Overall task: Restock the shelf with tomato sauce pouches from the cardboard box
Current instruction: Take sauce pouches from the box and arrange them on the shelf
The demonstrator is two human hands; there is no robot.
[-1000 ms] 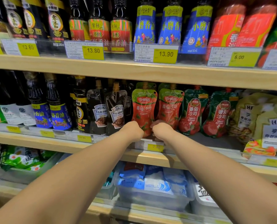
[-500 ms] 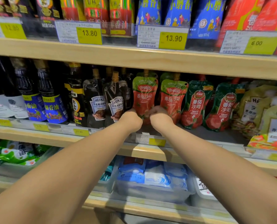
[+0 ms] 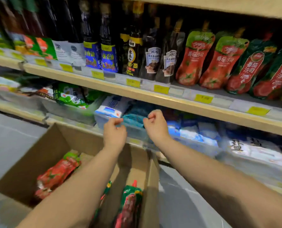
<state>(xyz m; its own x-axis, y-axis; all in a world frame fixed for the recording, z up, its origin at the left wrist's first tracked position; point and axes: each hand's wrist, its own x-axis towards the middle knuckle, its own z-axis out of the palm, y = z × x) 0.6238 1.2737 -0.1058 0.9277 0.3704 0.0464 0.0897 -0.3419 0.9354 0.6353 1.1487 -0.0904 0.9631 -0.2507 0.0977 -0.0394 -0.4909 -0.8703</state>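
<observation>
Two red tomato sauce pouches with light green tops stand side by side on the middle shelf, beside two darker green ones. My left hand and my right hand hang below that shelf, both empty, fingers loosely curled. Under my arms sits an open cardboard box. A red pouch lies at the box's left. A dark green and red pouch stands near its right wall.
Dark Heinz pouches and sauce bottles fill the shelf left of the tomato pouches. Clear bins of blue and white packets line the lower shelf. Yellow price tags run along the shelf edges. Grey floor lies left of the box.
Both hands have let go of the red pouch on the shelf and dropped down toward the box. The view has tilted down, bringing the cardboard box into sight.
</observation>
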